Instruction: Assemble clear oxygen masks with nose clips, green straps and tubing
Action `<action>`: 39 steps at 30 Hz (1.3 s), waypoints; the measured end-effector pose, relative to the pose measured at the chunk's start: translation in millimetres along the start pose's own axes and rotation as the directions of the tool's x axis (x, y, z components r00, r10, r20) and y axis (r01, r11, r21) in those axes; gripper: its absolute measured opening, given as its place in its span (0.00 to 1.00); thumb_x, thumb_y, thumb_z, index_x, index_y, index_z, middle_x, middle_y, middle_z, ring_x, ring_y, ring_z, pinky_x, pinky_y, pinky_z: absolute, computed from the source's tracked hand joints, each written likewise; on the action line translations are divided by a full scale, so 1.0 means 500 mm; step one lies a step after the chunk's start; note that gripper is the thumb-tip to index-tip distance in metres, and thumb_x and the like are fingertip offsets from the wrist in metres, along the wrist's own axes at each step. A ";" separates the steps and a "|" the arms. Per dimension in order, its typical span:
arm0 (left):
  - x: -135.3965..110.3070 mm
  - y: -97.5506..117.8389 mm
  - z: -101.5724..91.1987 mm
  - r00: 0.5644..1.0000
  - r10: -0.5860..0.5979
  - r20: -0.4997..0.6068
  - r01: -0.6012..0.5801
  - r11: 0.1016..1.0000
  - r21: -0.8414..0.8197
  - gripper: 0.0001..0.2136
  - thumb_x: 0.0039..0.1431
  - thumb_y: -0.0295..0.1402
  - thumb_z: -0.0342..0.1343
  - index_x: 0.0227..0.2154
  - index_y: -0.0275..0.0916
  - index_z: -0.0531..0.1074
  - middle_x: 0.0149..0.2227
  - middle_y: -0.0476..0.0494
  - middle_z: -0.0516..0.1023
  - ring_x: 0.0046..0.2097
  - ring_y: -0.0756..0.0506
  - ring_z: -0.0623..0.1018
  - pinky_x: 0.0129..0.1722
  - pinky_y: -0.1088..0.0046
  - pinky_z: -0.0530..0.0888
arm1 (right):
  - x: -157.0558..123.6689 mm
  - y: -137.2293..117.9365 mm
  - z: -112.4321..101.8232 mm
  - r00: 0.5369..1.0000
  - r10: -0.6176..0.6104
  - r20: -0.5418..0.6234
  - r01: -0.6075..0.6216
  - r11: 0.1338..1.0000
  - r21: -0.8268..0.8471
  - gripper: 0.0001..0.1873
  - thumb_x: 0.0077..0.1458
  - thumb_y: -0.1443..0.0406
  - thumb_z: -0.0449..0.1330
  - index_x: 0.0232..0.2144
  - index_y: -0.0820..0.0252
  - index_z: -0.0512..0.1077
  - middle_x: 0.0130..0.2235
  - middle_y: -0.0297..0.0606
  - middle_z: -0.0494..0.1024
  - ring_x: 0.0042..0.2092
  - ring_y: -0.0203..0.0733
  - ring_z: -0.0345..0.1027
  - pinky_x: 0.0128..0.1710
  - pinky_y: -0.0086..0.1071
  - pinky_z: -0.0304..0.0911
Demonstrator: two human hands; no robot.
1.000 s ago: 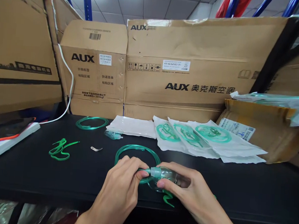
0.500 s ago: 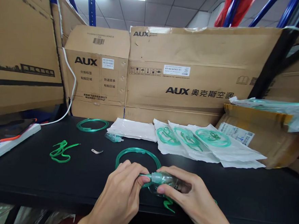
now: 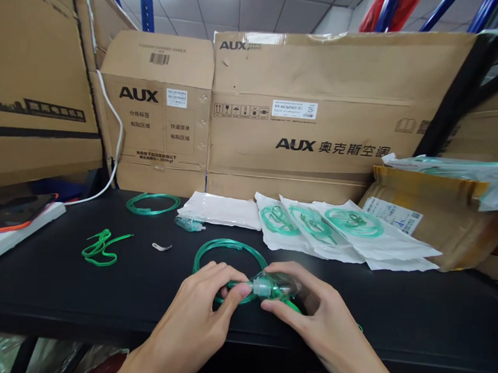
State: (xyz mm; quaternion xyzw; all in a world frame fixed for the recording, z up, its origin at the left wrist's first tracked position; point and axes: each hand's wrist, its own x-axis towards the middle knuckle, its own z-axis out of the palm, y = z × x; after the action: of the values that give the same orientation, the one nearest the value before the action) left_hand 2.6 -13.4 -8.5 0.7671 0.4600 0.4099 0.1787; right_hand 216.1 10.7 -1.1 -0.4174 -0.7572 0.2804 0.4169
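Head: left grip (image 3: 200, 311) opposite right grip (image 3: 315, 305).

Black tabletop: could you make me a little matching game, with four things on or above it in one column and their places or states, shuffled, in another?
1. Left hand
2. Right hand
3. Tangled green cord
4. Overlapping white packets

A. At the back, right of centre
B. Around the clear plastic piece
C. Lying on the left part of the tabletop
D. Pinching green tubing beside the pale connector

Pairs: 1-D, 2-B, 3-C, 4-A
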 end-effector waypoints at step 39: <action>-0.005 0.000 0.002 0.995 0.094 -0.009 -0.094 0.995 0.044 0.09 0.69 0.24 0.49 0.35 0.43 0.70 0.36 0.52 0.77 0.41 0.44 0.73 0.51 0.61 0.65 | 0.002 -0.017 0.001 0.990 0.135 0.045 -0.137 0.989 0.063 0.17 0.46 0.54 0.74 0.35 0.54 0.78 0.36 0.34 0.82 0.38 0.46 0.75 0.35 0.34 0.68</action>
State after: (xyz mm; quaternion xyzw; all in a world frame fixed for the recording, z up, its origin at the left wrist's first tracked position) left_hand 2.9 -15.2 -10.2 0.7893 0.4331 0.4123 0.1399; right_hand 212.1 7.5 5.5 -0.4483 -0.7256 0.3415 0.3948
